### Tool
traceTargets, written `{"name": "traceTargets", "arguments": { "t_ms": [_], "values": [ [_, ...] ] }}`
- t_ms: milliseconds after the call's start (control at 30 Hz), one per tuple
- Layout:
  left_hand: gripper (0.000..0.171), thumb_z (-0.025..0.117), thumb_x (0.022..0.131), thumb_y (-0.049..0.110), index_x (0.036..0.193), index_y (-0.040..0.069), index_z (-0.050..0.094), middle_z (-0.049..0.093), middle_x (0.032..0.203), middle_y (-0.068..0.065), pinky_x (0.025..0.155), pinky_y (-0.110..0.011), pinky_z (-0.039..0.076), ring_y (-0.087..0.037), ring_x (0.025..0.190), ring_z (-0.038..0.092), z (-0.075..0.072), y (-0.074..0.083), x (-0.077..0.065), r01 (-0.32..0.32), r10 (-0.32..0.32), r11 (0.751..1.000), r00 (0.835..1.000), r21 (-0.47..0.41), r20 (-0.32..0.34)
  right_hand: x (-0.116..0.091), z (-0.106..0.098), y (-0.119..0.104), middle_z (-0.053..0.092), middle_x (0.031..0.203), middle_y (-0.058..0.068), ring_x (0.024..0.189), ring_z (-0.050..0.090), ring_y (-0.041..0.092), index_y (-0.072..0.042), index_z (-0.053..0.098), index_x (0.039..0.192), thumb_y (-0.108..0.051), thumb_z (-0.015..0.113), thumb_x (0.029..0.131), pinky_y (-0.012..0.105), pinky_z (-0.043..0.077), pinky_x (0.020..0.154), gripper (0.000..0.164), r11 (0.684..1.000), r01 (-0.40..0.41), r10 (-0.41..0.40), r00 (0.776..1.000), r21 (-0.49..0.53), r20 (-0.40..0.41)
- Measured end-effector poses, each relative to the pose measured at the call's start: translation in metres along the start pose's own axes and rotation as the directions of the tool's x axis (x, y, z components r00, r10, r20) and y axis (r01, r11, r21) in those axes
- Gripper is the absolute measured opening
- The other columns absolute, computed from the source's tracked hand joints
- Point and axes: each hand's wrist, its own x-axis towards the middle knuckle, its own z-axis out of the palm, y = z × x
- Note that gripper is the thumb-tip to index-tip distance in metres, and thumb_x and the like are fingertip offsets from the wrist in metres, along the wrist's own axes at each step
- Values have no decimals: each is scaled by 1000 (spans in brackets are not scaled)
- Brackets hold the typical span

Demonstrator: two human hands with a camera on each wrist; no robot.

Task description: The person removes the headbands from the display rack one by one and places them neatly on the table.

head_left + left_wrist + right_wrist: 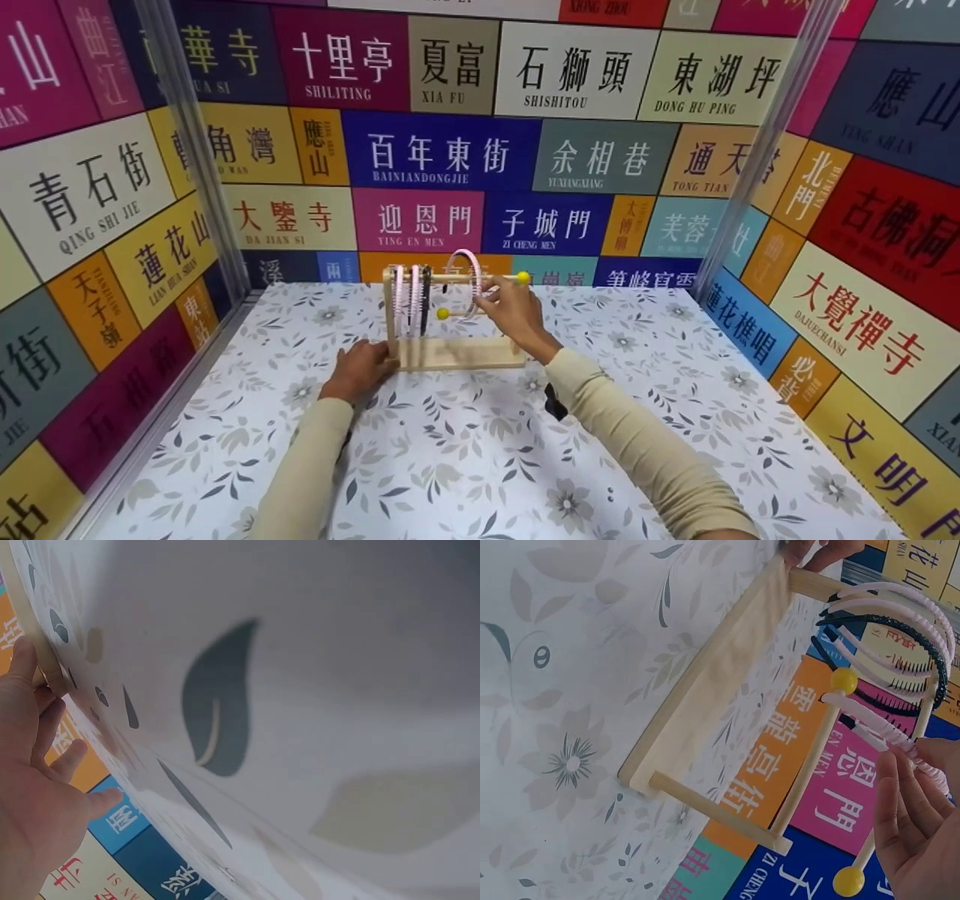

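Observation:
A pale wooden headband rack (461,354) stands on the table, with yellow balls on its rod ends (844,680). My right hand (514,311) pinches a pink headband (889,731) between thumb and fingers, near the yellow-tipped end of the upper rod (499,278). In the head view this headband arches above that rod. Pink headbands (415,296) and a black headband (425,300) hang farther left on the rack. My left hand (362,371) grips the rack's left end at the base, with the thumb (22,658) against the wood.
A white cloth with grey flowers and leaves covers the table (450,465). Walls (442,150) of coloured name panels stand behind and at both sides, with clear upright posts (199,142) at the corners. A small black object (555,403) shows beside the right sleeve.

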Motion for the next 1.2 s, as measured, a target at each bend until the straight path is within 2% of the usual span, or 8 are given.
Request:
{"name": "traceTargets", "arguments": {
  "t_ms": [267,467,600,900,1200],
  "values": [
    [39,66,103,35,136,15,68,71,121,-6,116,-72,25,-30,118,59,-3,5,-2,28,-28,999,999,-17,30,0,-16,13,80,95,6,80,77,22,-13,76,110,-31,77,95,43,61,65,23,1000,9,-9,1000,-8,-28],
    [43,64,104,37,142,16,64,70,127,-6,120,-71,20,-30,123,57,-3,6,-1,50,-48,998,997,-24,54,-1,-33,26,80,98,8,83,77,23,-13,76,114,-31,74,97,44,61,65,25,999,15,-16,1000,-32,-16],
    [44,63,104,38,143,17,63,70,129,-5,120,-70,20,-29,125,57,-2,5,0,54,-51,998,996,-36,68,-3,-43,35,80,99,9,86,77,23,-12,76,115,-31,74,97,44,62,66,26,999,12,-13,1000,-37,-14],
    [38,66,103,32,134,12,69,71,121,-10,116,-74,23,-33,120,59,0,2,-1,17,-17,999,1000,-36,23,-7,-65,53,80,98,9,72,75,21,-11,76,117,-30,74,98,35,56,52,27,997,14,-16,999,-78,-30],
    [43,64,103,35,140,14,65,71,125,-8,117,-73,20,-32,123,58,1,1,2,42,-40,998,998,-44,46,-9,-84,63,79,102,10,75,76,19,-11,75,122,-27,72,99,32,57,56,27,999,-32,31,999,-34,-9]
  ]
}}
